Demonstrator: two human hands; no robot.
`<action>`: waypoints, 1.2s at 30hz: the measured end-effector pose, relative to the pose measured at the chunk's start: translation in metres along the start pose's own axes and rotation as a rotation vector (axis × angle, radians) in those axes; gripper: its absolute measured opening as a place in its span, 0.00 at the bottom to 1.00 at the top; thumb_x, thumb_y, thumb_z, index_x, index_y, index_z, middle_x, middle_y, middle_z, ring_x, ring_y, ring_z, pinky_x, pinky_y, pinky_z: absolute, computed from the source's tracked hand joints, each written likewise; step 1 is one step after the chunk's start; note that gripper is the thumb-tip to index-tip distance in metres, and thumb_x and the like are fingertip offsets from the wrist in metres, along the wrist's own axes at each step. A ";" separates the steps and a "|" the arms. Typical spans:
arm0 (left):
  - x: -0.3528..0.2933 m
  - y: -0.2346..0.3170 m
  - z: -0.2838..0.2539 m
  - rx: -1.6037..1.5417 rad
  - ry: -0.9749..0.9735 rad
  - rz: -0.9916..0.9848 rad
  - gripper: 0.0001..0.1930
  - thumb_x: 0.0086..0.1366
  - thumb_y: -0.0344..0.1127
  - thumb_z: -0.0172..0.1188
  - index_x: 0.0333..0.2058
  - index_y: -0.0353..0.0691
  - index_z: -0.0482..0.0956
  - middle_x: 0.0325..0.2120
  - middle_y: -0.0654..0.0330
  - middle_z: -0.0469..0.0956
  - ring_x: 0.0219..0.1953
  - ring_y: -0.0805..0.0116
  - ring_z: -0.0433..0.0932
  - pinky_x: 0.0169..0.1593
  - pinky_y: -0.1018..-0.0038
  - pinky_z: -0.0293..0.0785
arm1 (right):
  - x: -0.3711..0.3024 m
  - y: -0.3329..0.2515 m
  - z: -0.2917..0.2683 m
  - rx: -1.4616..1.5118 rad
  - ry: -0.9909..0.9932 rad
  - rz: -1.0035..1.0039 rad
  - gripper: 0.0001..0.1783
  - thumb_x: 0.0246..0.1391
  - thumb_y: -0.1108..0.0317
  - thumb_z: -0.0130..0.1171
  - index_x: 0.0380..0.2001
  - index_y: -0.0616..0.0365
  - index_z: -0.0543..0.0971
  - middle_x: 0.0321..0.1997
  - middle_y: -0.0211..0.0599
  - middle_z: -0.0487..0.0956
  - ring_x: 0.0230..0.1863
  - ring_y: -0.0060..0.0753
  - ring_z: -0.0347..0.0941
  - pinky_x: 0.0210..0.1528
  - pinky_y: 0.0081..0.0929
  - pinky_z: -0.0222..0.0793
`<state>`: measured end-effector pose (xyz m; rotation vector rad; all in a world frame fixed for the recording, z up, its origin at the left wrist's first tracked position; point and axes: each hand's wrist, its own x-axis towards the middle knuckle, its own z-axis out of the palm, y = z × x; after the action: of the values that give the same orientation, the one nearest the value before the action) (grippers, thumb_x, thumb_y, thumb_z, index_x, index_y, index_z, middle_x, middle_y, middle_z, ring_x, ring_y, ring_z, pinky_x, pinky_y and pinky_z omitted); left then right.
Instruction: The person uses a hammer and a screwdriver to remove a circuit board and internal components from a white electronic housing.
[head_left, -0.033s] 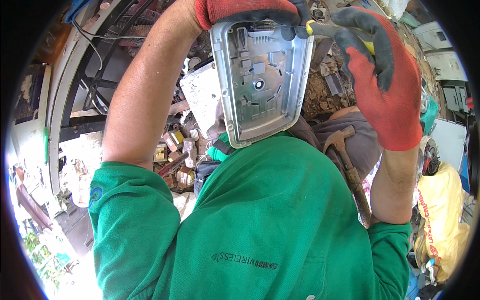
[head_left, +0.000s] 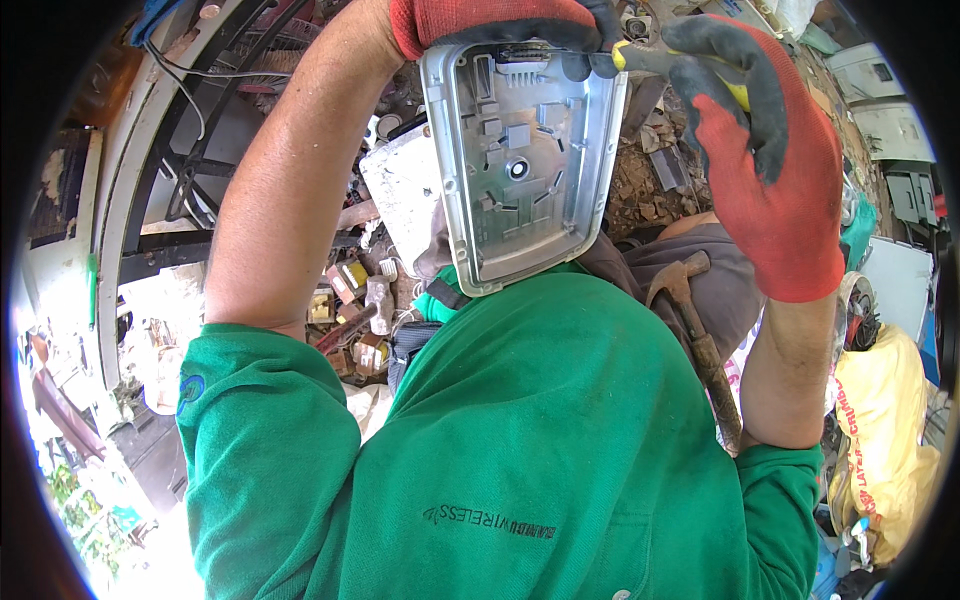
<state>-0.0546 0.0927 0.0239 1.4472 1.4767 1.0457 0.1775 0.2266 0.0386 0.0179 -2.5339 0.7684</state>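
Note:
A grey metal housing [head_left: 547, 212], a shallow open tray with raised blocks and a round hole inside, stands tilted against my lap. My left hand [head_left: 500, 22], in a red and black work glove, is closed over its far edge. My right hand [head_left: 775, 150], gloved alike, grips the yellow and grey handle of a screwdriver [head_left: 648, 60]. Its handle points left toward my left fingertips at the housing's far right corner. The screwdriver's tip is hidden behind those fingers. A claw hammer [head_left: 697, 345] with a worn handle rests across my right thigh.
Left of the housing lie a white panel [head_left: 402, 195], a mallet [head_left: 378, 305] and several small transformers [head_left: 348, 280] among scrap. A metal frame [head_left: 130, 200] with loose cables stands at far left. A yellow sack [head_left: 885, 440] sits by my right elbow. Debris covers the ground beyond.

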 end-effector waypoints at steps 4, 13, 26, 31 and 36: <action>0.000 0.000 0.000 0.030 0.003 -0.032 0.10 0.63 0.31 0.60 0.37 0.30 0.86 0.29 0.62 0.85 0.31 0.77 0.79 0.37 0.78 0.75 | 0.000 0.002 -0.001 -0.018 -0.017 -0.021 0.20 0.61 0.76 0.55 0.58 0.59 0.74 0.40 0.30 0.81 0.31 0.16 0.68 0.36 0.18 0.69; -0.002 0.004 0.003 0.018 0.029 -0.006 0.10 0.64 0.31 0.60 0.37 0.31 0.87 0.28 0.62 0.85 0.30 0.77 0.79 0.36 0.77 0.75 | -0.003 0.001 0.003 -0.033 0.017 -0.029 0.21 0.61 0.77 0.54 0.58 0.59 0.75 0.42 0.32 0.82 0.31 0.17 0.70 0.37 0.19 0.70; 0.000 0.002 0.000 0.055 -0.002 -0.017 0.11 0.64 0.32 0.59 0.38 0.32 0.87 0.28 0.64 0.85 0.30 0.79 0.78 0.34 0.78 0.74 | -0.002 -0.003 0.003 -0.025 0.004 0.074 0.20 0.61 0.76 0.53 0.57 0.59 0.75 0.44 0.33 0.83 0.32 0.19 0.71 0.38 0.21 0.71; 0.002 0.001 0.001 0.020 0.001 -0.035 0.10 0.63 0.31 0.59 0.37 0.32 0.87 0.27 0.64 0.84 0.29 0.79 0.77 0.35 0.78 0.74 | -0.001 0.002 0.003 -0.053 0.022 -0.066 0.21 0.59 0.77 0.55 0.57 0.61 0.75 0.47 0.35 0.82 0.37 0.23 0.75 0.41 0.23 0.72; 0.001 0.004 0.000 0.085 -0.050 -0.017 0.11 0.61 0.30 0.58 0.35 0.31 0.86 0.27 0.64 0.84 0.30 0.79 0.77 0.36 0.77 0.75 | 0.003 -0.002 -0.004 -0.256 -0.021 -0.298 0.24 0.53 0.79 0.59 0.56 0.62 0.75 0.50 0.44 0.81 0.42 0.43 0.80 0.46 0.30 0.74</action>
<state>-0.0530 0.0940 0.0280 1.5068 1.5112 0.9389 0.1765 0.2272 0.0437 0.3107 -2.5502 0.3272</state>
